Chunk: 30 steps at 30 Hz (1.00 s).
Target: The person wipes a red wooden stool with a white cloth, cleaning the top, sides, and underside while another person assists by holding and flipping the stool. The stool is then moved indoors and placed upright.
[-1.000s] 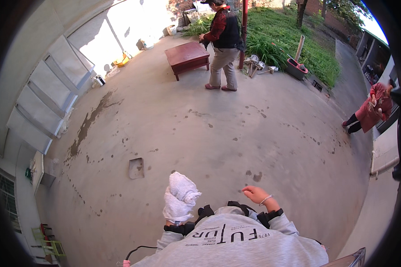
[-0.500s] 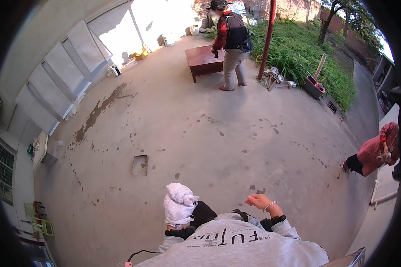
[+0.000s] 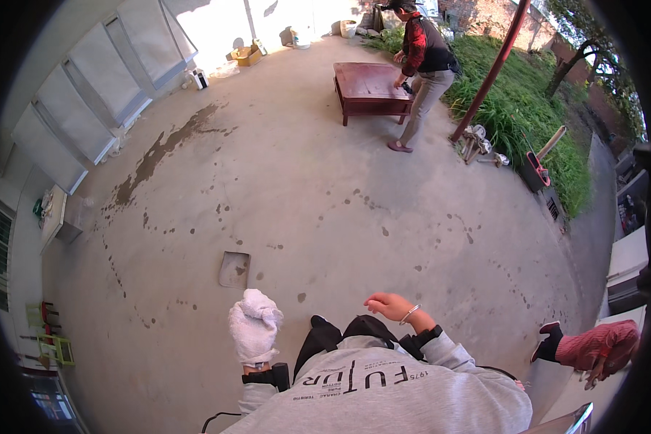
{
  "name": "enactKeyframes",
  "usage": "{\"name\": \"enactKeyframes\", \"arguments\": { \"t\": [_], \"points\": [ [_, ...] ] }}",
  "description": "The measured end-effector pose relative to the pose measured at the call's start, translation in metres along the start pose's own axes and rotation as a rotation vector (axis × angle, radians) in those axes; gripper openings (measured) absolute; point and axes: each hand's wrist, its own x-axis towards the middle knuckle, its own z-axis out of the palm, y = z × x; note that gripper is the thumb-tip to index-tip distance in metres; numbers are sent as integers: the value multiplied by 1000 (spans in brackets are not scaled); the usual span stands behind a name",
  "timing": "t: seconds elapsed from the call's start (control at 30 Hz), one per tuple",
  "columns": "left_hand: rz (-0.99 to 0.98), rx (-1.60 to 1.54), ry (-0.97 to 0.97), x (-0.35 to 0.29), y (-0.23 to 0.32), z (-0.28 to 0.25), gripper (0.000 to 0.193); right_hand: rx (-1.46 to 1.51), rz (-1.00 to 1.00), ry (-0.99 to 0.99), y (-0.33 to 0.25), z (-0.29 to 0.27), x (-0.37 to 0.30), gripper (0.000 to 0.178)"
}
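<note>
At your twelve o'clock: low red-brown table (image 3: 369, 87), with a person in a red-and-black top (image 3: 421, 65) bent over it. One o'clock: slanted red pole (image 3: 484, 79), grass (image 3: 528, 108). Eleven o'clock: cardboard box (image 3: 247, 55), white wall panels (image 3: 87, 101). Centre: stained concrete floor (image 3: 325, 202), small square patch (image 3: 234, 269). Four o'clock: second person in pink (image 3: 593, 347).

Bright daylight; sun glares white on the far wall (image 3: 217, 22), near ground shaded, sharp focus, fisheye edges bent and dark.
</note>
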Motion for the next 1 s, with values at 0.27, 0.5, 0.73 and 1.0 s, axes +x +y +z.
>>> {"name": "enactKeyframes", "arguments": {
  "t": [0.27, 0.5, 0.73, 1.0],
  "points": [
    [-164, 36, -4, 172, 35, 88, 15, 94, 258, 58, -6, -52, 106, 32],
    [-316, -5, -20, 367, 70, 162, 17, 306, 338, 188, -23, -139, 268, 33],
    [-53, 60, -110, 511, 144, 251, 17, 110, 150, 320, -125, -291, 459, 32],
    [128, 140, 177, 703, 259, 271, 22, 66, 143, 213, -179, -387, 670, 30]
  ]
}}
